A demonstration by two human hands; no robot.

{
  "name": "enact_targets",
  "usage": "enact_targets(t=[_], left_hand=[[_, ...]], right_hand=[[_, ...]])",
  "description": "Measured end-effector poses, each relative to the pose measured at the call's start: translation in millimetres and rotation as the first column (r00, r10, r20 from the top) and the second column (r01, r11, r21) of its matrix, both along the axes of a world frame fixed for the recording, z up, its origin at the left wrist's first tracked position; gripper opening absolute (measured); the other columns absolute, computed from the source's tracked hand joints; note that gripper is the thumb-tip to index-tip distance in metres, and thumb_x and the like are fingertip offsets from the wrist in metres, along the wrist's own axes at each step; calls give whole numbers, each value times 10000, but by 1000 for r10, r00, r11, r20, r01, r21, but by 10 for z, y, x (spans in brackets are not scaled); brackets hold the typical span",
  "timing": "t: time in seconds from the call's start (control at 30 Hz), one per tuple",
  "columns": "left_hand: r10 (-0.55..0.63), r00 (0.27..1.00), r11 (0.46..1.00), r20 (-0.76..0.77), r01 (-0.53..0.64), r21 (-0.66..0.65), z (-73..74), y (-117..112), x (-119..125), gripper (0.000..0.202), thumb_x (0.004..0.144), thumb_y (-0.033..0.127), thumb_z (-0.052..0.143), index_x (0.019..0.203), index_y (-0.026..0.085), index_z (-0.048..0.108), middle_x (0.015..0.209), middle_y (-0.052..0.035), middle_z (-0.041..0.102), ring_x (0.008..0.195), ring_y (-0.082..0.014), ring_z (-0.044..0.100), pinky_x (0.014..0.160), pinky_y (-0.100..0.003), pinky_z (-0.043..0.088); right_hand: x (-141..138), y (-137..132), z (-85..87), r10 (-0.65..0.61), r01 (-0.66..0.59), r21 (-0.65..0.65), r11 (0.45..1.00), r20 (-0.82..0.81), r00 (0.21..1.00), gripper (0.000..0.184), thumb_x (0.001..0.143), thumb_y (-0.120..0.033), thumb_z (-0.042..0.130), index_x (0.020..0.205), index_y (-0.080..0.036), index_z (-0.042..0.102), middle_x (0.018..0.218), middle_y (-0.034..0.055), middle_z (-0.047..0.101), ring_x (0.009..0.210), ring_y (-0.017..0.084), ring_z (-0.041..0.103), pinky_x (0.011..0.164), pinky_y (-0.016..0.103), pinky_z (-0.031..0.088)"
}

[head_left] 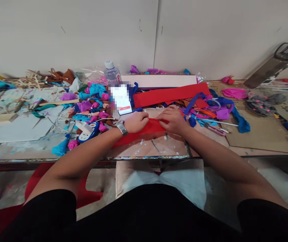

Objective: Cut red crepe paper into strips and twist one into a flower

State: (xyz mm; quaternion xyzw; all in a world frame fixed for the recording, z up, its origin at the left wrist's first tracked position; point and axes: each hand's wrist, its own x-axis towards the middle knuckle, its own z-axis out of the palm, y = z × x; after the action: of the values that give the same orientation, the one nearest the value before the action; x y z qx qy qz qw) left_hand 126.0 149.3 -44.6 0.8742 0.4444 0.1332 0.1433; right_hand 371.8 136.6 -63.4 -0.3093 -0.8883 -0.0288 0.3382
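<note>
A red strip (150, 127) of what looks like crepe paper lies at the table's front, running from under my left wrist to my right fingers. My left hand (136, 121), wearing a wristwatch (121, 128), is closed on its upper edge with the fingers curled. Close by on the right, my right hand (173, 120) has its fingers bent and pressed together on the strip's far end. The fingertips of both hands are partly hidden. A wider folded red piece (170, 95) is behind my hands, and a lit phone (121, 99) leans just beyond my left hand.
Crumpled coloured paper pieces (93, 107) and a blue-white power strip (88, 132) lie left of my hands. A water bottle (112, 73) stands behind the phone. On the right are a pink cutter knife (215, 129), blue paper scraps (242, 122) and a cardboard sheet (260, 134).
</note>
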Motion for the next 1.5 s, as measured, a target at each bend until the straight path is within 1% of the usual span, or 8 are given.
enact_targets(t=[0.1, 0.2, 0.4, 0.67, 0.87, 1.07, 1.3, 1.5], left_hand=[[19, 1000, 1000, 8, -19, 17, 1, -18, 8, 399, 1051, 380, 381, 831, 193, 657, 813, -85, 696, 730, -222, 599, 665, -351, 340], [12, 999, 999, 42, -13, 31, 10, -47, 22, 456, 1081, 455, 361, 857, 191, 658, 779, -79, 677, 690, -213, 571, 651, -349, 314], [-147, 977, 989, 155, 148, 5, 16, -77, 39, 393, 1066, 396, 397, 963, 181, 709, 789, -49, 680, 700, -181, 565, 682, -319, 359], [-108, 959, 989, 263, 131, -70, -59, -29, 40, 318, 1002, 382, 484, 935, 174, 714, 804, -26, 688, 711, -162, 554, 680, -302, 378], [-99, 956, 988, 275, 127, -85, -59, -33, 36, 337, 1013, 404, 484, 943, 175, 721, 815, -32, 696, 721, -164, 560, 690, -299, 393], [-122, 953, 989, 277, 140, -46, -43, -47, 43, 344, 1027, 400, 469, 911, 176, 703, 771, -22, 670, 701, -158, 546, 686, -300, 387], [-111, 956, 991, 273, 129, -48, -51, -54, 47, 329, 1015, 402, 474, 936, 175, 698, 815, -26, 697, 716, -161, 562, 678, -302, 388], [-121, 971, 993, 205, 118, 25, -23, -102, 61, 318, 1016, 382, 478, 979, 177, 718, 831, -43, 718, 715, -175, 571, 687, -315, 386]], right_hand=[[-1, -2, -6, -4, 4, -11, 1000, -2, 1000, 207, 993, -225, 601, 915, -259, 790, 921, 29, 830, 886, 230, 713, 970, 469, 397], [1, 9, -37, 8, -8, -19, 1000, 3, 1000, 190, 988, -216, 612, 938, -263, 789, 944, 26, 832, 900, 228, 717, 991, 472, 397], [-4, 11, -74, 26, -25, -9, 1000, 21, 999, 176, 976, -195, 628, 980, -272, 786, 966, 18, 835, 918, 229, 719, 1008, 476, 387], [-39, -15, -44, -16, 16, -9, 1000, 4, 1000, 142, 1023, -267, 629, 996, -248, 767, 988, 34, 837, 935, 234, 732, 965, 460, 394], [-40, 3, -71, -13, 13, 3, 1000, -3, 1000, 149, 1021, -280, 638, 981, -246, 778, 960, 35, 828, 921, 232, 732, 976, 461, 392], [-20, 4, -83, -17, 18, -30, 999, 14, 1000, 160, 1021, -297, 632, 1037, -265, 788, 1002, 43, 833, 956, 245, 721, 1011, 475, 385], [-21, 2, -81, -6, 7, -31, 1000, 24, 1000, 156, 1025, -294, 631, 1030, -249, 781, 978, 46, 829, 935, 246, 709, 1002, 470, 378], [-21, -4, -67, 9, -8, -18, 1000, 30, 999, 138, 1018, -270, 628, 1009, -232, 760, 974, 50, 824, 924, 247, 706, 987, 468, 376]])
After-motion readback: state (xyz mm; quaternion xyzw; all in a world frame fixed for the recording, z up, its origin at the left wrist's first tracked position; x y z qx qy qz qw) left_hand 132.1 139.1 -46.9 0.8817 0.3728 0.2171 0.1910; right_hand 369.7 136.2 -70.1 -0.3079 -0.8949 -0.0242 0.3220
